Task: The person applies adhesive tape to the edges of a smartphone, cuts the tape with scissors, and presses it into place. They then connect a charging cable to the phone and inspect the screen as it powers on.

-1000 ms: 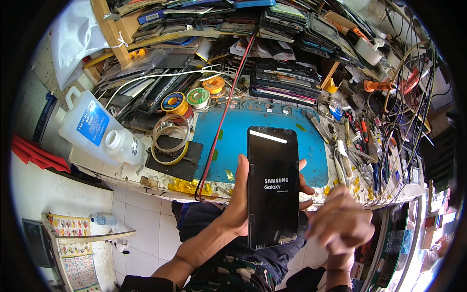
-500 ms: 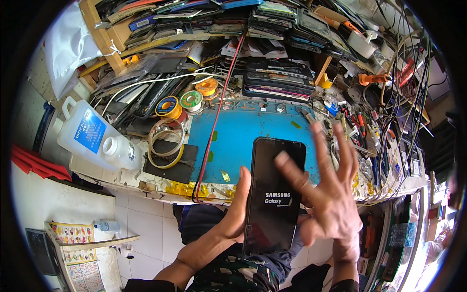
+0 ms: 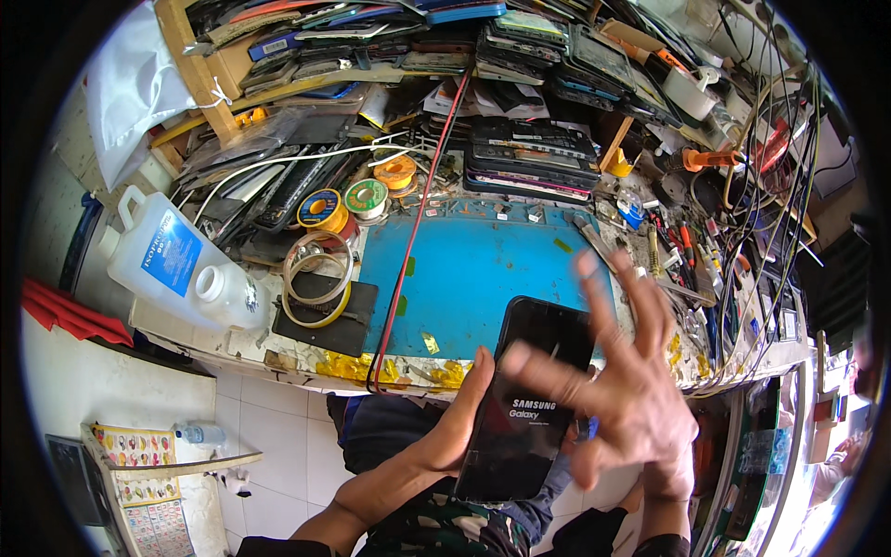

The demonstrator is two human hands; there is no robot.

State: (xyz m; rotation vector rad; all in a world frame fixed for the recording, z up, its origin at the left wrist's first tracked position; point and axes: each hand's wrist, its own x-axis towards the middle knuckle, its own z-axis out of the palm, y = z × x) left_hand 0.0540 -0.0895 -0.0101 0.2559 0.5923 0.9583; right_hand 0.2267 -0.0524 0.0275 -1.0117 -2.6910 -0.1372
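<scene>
A black smartphone (image 3: 506, 455) with a lit start-up screen rests in my left hand (image 3: 450, 427), tilted a little to the right. My left thumb lies along its left edge, while the other fingers are hidden behind it. Over the phone's right side hovers my right hand (image 3: 631, 399), its fingers spread and smeared by motion. The right index finger crosses in front of the upper screen; I cannot tell whether it touches the glass. Beyond the phone lies a blue work mat (image 3: 464, 269) on the bench.
Left of the mat stand a large white jug (image 3: 162, 251) and a small white bottle (image 3: 227, 295), beside tape rolls (image 3: 316, 302) and solder spools (image 3: 323, 211). Stacked phones and panels (image 3: 529, 153) fill the back. Tools (image 3: 682, 241) and hanging cables (image 3: 789, 204) crowd the right. A red-black cable (image 3: 418, 213) crosses the mat.
The phone has moved down toward me and tilted more to the right. My left hand has shifted down with it, and my right index finger has swept left across the screen.
</scene>
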